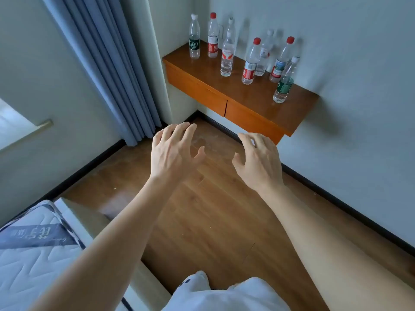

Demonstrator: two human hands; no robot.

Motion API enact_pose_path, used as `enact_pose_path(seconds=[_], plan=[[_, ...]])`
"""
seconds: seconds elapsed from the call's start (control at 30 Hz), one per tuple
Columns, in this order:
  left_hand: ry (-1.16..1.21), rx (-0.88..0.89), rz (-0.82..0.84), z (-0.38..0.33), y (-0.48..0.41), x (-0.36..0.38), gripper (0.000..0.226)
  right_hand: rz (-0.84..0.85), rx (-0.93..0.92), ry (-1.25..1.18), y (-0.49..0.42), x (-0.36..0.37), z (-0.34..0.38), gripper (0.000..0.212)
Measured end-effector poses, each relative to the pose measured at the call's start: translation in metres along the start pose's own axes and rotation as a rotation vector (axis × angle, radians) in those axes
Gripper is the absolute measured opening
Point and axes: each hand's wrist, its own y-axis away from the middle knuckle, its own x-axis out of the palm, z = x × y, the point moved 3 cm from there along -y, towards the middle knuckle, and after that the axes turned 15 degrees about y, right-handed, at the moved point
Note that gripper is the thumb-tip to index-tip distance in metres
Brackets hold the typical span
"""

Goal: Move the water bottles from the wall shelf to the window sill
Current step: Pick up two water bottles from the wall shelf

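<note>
Soft, cool daylight enters over the window sill (29, 133) at left; water bottles (226, 57) cast faint shadows rightward on the wall (348, 52). Edges bow; detail slightly soft.

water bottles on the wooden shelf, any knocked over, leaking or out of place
Nothing stands out. The clear plastic water bottles all stand upright and capped on the brown wooden wall shelf, and no spill shows on its top.

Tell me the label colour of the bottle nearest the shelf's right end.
Green. That bottle shows best in the head view.
</note>
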Motion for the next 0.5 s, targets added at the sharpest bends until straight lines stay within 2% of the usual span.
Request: enact_pose_path(seconds=[0.5], plan=[[0.011,0.046,0.035,0.014,-0.074,0.038,0.056,0.033,0.055,0.013,-0.065,0.038,-0.022,0.052]])
